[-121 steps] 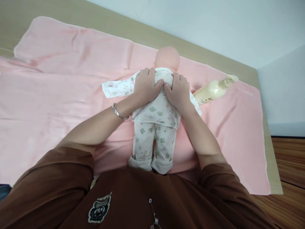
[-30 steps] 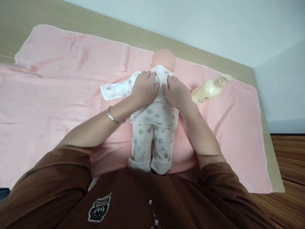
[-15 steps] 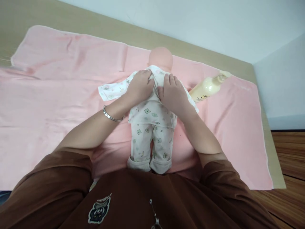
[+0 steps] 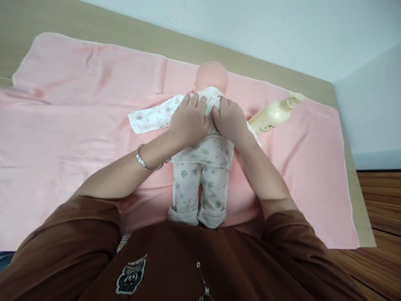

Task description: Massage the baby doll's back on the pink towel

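A baby doll (image 4: 211,75) lies on a pink blanket, its bald head away from me. It wears a white patterned baby shirt (image 4: 156,117) and matching pants (image 4: 186,184) with turned-up cuffs. My left hand (image 4: 190,119) rests flat on the left side of the shirt's chest, fingers stretched toward the collar. On the other side, my right hand (image 4: 231,119) has its fingers curled on the shirt's front edge near the neck. The front panels cross between my hands. One sleeve spreads out to the left; the right sleeve is mostly hidden under my right forearm.
A pale yellow pump bottle (image 4: 274,115) lies on its side to the right of the doll. The pink blanket (image 4: 78,159) covers most of a wood-toned table (image 4: 300,73). A white wall (image 4: 266,33) stands behind, and brown wooden flooring (image 4: 380,200) shows at right.
My left hand has gone from gripping the shirt near the collar to lying flat on it. My right hand has gone from flat to curled on the shirt's edge.
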A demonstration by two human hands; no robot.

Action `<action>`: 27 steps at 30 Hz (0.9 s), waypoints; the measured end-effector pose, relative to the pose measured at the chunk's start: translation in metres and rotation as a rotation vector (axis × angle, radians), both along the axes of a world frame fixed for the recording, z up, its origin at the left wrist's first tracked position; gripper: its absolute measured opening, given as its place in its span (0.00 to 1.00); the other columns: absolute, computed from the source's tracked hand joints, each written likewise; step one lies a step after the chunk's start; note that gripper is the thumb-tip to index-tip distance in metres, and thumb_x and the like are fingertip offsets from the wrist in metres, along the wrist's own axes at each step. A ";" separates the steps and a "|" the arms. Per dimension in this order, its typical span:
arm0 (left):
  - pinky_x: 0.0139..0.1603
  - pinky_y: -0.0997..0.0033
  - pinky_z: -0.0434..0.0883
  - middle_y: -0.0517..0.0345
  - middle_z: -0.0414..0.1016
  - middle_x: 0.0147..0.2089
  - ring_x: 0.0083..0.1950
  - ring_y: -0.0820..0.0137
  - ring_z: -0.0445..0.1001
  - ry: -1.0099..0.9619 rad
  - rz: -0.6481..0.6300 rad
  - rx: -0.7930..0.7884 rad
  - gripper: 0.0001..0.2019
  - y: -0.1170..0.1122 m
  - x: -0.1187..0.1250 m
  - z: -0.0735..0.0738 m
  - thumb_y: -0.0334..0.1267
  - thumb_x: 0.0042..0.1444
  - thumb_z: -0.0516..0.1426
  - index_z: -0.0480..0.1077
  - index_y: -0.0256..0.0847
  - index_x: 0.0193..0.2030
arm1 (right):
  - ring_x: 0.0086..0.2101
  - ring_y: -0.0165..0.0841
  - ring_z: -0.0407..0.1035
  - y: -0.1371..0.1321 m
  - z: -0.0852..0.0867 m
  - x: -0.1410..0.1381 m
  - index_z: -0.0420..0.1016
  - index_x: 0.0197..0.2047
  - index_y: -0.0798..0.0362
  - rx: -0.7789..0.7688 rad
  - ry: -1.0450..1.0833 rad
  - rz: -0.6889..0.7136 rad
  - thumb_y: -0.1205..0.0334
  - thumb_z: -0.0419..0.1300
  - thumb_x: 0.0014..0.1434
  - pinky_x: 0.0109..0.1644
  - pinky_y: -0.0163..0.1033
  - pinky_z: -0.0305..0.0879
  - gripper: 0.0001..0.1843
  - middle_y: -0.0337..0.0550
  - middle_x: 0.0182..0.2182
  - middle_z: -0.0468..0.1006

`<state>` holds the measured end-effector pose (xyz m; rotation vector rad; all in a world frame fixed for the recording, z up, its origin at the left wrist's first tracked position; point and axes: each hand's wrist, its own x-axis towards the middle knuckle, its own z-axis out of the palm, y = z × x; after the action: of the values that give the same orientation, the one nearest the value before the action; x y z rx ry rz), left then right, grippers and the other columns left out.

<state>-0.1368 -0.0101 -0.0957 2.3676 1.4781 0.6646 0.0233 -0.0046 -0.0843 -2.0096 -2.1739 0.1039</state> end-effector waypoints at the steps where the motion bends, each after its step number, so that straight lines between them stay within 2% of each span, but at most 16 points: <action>1: 0.82 0.37 0.58 0.36 0.65 0.77 0.81 0.43 0.58 -0.015 0.004 -0.003 0.28 0.001 0.000 -0.001 0.38 0.69 0.51 0.63 0.34 0.74 | 0.64 0.51 0.69 -0.001 -0.001 0.000 0.68 0.65 0.61 -0.001 -0.017 0.006 0.60 0.34 0.76 0.70 0.59 0.64 0.29 0.66 0.61 0.77; 4: 0.83 0.40 0.58 0.36 0.67 0.75 0.80 0.44 0.60 -0.052 0.011 -0.024 0.27 0.009 0.001 -0.006 0.37 0.67 0.52 0.66 0.34 0.71 | 0.65 0.52 0.69 -0.007 0.002 -0.003 0.67 0.66 0.65 -0.006 -0.081 0.010 0.59 0.34 0.77 0.71 0.59 0.63 0.30 0.69 0.63 0.75; 8: 0.83 0.43 0.59 0.37 0.70 0.72 0.77 0.46 0.65 -0.098 0.046 -0.035 0.24 0.023 0.002 -0.011 0.36 0.67 0.52 0.68 0.34 0.68 | 0.67 0.54 0.67 -0.021 0.008 -0.011 0.63 0.70 0.72 0.036 -0.125 0.002 0.57 0.40 0.77 0.73 0.58 0.62 0.32 0.71 0.67 0.71; 13: 0.77 0.44 0.67 0.38 0.78 0.61 0.70 0.47 0.73 -0.112 0.069 -0.056 0.17 0.032 0.002 -0.008 0.35 0.67 0.51 0.73 0.36 0.58 | 0.73 0.57 0.60 -0.033 0.014 -0.019 0.57 0.75 0.74 0.025 -0.149 0.018 0.57 0.44 0.76 0.77 0.61 0.58 0.34 0.72 0.73 0.64; 17: 0.80 0.43 0.61 0.32 0.73 0.67 0.74 0.44 0.69 -0.061 0.045 -0.011 0.21 0.030 0.004 -0.013 0.35 0.69 0.48 0.70 0.30 0.63 | 0.75 0.59 0.57 -0.035 0.018 -0.021 0.55 0.76 0.76 -0.033 -0.143 0.014 0.57 0.45 0.76 0.79 0.60 0.56 0.36 0.73 0.75 0.60; 21: 0.83 0.41 0.56 0.33 0.67 0.74 0.78 0.44 0.63 -0.035 0.050 0.012 0.25 0.025 0.005 -0.016 0.37 0.71 0.46 0.65 0.30 0.70 | 0.74 0.58 0.58 -0.031 0.016 -0.019 0.57 0.75 0.76 -0.012 -0.089 0.005 0.59 0.46 0.75 0.78 0.60 0.57 0.34 0.73 0.74 0.62; 24: 0.83 0.37 0.55 0.29 0.62 0.77 0.81 0.42 0.58 0.019 0.028 -0.028 0.29 0.017 0.004 -0.011 0.39 0.72 0.45 0.60 0.26 0.75 | 0.73 0.55 0.60 -0.019 0.010 -0.015 0.64 0.71 0.72 0.009 -0.030 0.012 0.62 0.46 0.73 0.78 0.58 0.58 0.30 0.69 0.72 0.67; 27: 0.82 0.31 0.54 0.28 0.59 0.79 0.83 0.39 0.55 0.037 -0.008 -0.046 0.30 0.005 0.005 -0.005 0.40 0.73 0.45 0.57 0.25 0.77 | 0.71 0.52 0.63 -0.005 0.004 -0.009 0.64 0.70 0.68 0.002 0.031 -0.039 0.63 0.45 0.73 0.78 0.58 0.58 0.28 0.64 0.72 0.68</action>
<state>-0.1315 -0.0053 -0.1012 2.3628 1.4819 0.5815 0.0139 -0.0091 -0.0803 -2.0341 -2.1140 0.1262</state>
